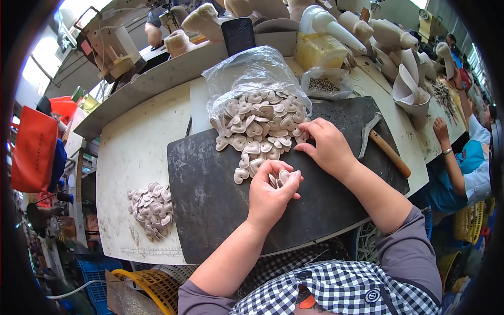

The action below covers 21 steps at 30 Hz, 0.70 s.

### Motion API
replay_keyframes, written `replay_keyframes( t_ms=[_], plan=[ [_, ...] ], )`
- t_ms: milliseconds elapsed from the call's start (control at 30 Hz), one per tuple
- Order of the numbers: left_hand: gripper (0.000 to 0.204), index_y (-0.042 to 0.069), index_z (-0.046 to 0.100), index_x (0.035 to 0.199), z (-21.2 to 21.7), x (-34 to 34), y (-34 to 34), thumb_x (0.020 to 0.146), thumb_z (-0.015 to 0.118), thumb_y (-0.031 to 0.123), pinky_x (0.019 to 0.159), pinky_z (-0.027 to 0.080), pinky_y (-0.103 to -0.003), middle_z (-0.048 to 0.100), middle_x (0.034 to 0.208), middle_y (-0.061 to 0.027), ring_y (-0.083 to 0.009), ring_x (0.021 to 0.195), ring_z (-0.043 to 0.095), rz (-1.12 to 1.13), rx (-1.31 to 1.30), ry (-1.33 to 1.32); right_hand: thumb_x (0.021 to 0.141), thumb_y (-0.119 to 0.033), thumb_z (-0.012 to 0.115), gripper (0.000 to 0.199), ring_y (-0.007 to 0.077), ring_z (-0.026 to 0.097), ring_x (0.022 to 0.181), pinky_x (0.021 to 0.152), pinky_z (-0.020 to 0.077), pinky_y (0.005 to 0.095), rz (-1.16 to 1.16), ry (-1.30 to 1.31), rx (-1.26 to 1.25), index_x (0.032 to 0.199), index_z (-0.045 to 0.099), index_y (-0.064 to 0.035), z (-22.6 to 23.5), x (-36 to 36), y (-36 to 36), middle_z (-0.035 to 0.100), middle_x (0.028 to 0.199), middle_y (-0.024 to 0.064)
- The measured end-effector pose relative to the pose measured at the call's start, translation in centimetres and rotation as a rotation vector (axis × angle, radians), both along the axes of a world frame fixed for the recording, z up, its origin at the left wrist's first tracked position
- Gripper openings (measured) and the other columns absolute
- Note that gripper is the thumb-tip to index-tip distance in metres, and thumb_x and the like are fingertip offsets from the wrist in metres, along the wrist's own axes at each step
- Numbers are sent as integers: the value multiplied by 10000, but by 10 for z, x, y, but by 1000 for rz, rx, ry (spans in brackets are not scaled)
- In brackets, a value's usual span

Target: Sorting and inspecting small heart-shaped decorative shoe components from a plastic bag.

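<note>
Perhaps my left fingers [273, 167], grasping heart pieces [284, 176], if overfilled, spill toward the table's [131, 126] near edge; right fingers' [313, 127] grip I cannot tell.

The hearts [257, 126] are small, pale greyish-beige pieces with rounded lobes and a raised rim; many show a small dark mark near the notch. The largest heap fills the upper middle of the frame, its pieces overlapping at mixed angles, some face up, others tilted. It narrows downward to a loose tail near the centre, where one heart lies flat at the lower left end. A few are held together just below centre. A smaller, tightly stacked pile [151, 210] sits at lower left.
</note>
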<state>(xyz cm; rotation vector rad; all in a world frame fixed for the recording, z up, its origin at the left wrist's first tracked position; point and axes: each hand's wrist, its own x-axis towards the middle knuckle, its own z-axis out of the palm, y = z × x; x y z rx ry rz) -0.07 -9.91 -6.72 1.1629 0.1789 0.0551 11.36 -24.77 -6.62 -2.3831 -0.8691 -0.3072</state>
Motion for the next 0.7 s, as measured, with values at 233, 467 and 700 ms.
replay_keyframes(
  t_ms=[233,467,700],
  plan=[
    [121,27,528,957,-1,-1,7,869,608,3,591,531,-243,581,1022,-95,-165,818,648,-75,-18,26,778,-60,668,183,300,615,856,764,516,369,18,-141,37,954,644,-15,-8,-7,-16,599,1009,137],
    [148,67,566,903,-14,1,6,839,697,42,626,447,-193,574,884,5,-56,725,523,-90,129,-79,782,-81,693,252,296,614,868,784,510,371,11,232,163,1022,631,-35,0,7,0,567,1005,125],
    [204,78,559,879,-10,0,9,815,751,106,584,363,-166,534,772,46,-20,656,449,-45,252,-39,752,-90,716,255,293,574,961,848,482,366,57,5,97,992,634,-68,-10,6,-8,577,1003,103]
  ],
)
